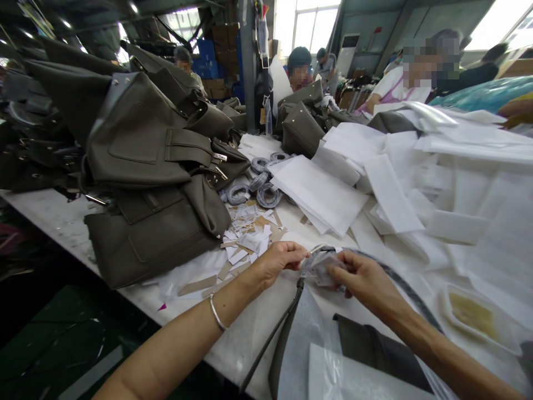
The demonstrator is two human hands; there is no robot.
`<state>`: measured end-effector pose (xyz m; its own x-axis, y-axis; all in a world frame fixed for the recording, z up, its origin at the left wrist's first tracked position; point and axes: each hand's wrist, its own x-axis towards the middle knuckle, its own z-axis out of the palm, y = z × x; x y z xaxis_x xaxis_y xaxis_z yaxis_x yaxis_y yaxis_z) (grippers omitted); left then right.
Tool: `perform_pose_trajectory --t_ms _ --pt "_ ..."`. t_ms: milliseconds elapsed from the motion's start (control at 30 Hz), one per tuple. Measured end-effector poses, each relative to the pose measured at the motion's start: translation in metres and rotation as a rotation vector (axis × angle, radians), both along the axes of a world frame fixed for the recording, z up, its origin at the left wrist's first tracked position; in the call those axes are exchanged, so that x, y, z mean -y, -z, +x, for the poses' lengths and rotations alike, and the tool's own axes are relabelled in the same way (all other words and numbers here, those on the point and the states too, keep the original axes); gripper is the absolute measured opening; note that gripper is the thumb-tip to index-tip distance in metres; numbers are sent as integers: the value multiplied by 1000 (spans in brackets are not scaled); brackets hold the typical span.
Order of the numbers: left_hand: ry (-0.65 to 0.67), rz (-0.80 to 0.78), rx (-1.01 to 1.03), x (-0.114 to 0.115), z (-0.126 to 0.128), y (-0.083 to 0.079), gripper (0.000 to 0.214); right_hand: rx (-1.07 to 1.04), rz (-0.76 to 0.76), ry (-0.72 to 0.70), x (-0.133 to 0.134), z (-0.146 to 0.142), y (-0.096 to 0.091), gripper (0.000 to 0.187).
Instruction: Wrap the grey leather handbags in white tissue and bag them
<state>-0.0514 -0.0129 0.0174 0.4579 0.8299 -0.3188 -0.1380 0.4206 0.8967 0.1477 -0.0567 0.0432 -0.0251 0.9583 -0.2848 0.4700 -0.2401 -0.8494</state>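
Thumb and fingers of my left hand (pixel 285 260) are pinched together at the end of a thin pale strip; its kind is too small to tell. My right hand (pixel 358 273) grips a crumpled piece of clear plastic wrap (pixel 320 272) around a bag handle (pixel 389 269). That handle arches to the right, partly behind my right forearm, and looks wrapped in film. Below both hands lies a dark olive handbag (pixel 375 350), partly covered by white sheeting and clear film. A thin dark strap (pixel 275 328) runs down from beside the wrapped handle.
Finished-looking olive handbags (pixel 137 133) are piled at left. Paper scraps (pixel 250 239) and coiled grey wrapped rolls (pixel 268 194) lie mid-table. White sheets (pixel 320 191) heap up at right, near a plastic tub (pixel 474 314) with yellowish contents. Several people work beyond the table.
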Motion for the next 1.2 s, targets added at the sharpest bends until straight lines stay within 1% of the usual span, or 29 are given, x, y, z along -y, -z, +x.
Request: perform_pose_trajectory --t_ms 67,167,267,400,500,633,700,767,867,967,1033,1067,1100,1133,1167,1200 --pt "-10 -25 12 5 0 1 55 -56 16 82 -5 -5 0 27" --pt "-50 -30 31 11 3 2 53 -185 8 111 -10 -17 3 38" --pt "-101 -20 42 11 4 4 53 -391 -54 107 -12 -26 9 43" --pt "-92 -37 50 10 1 5 51 -653 -69 192 -12 -28 18 46" --pt "-63 -59 66 11 -1 3 49 -721 -117 243 -11 -30 22 46" --pt "-40 -75 94 13 -2 0 50 -759 -163 270 -11 -37 24 52" --pt "-49 -80 106 13 -3 1 48 -756 -156 247 -13 -37 24 54" --pt "-84 -82 124 11 -5 2 47 -702 -119 193 -15 -34 23 54" --pt "-162 -76 143 8 -8 6 45 -490 -78 63 -17 -25 18 50" --pt "-192 -39 114 7 -8 7 39 -272 -105 -63 -16 -23 10 37" --pt "-185 9 87 9 -5 4 31 -154 -92 -128 -17 -28 5 26" --pt "-180 55 62 11 -4 1 25 -104 -70 -153 -17 -31 4 22" --pt "-180 138 10 13 -2 -2 19 -71 -49 -167 -18 -34 3 18" --pt "-184 259 -71 17 -1 -5 12 -59 -35 -166 -19 -37 4 13" --pt "-184 412 -177 21 0 -7 6 -69 -33 -152 -21 -40 5 7" --pt "-172 584 -299 25 1 -9 6 -101 -46 -131 -22 -41 7 7"
